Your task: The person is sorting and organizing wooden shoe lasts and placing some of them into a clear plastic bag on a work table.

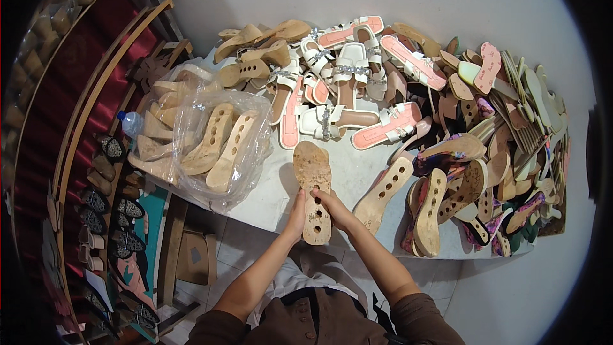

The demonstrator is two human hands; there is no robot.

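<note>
Between both hands, over the near edge of the white table (278,182), I hold a wooden shoe sole (311,165) upright. It is pale brown with dark specks and a row of holes down its lower half. My left hand (297,213) is closed around its left edge. The thumb of my right hand (334,206) lies across the face near the holes, with the other fingers hidden behind. To the right, another wooden sole with holes (385,193) lies on the table, apart from my hand.
White sandals (351,64) with pink insoles pile up at the back. A clear plastic bag (246,169) of wooden soles stands left. At right is a heap of soles and floral wedges (450,150). Shelves with shoes (92,201) line the left; a cardboard box (196,257) sits below.
</note>
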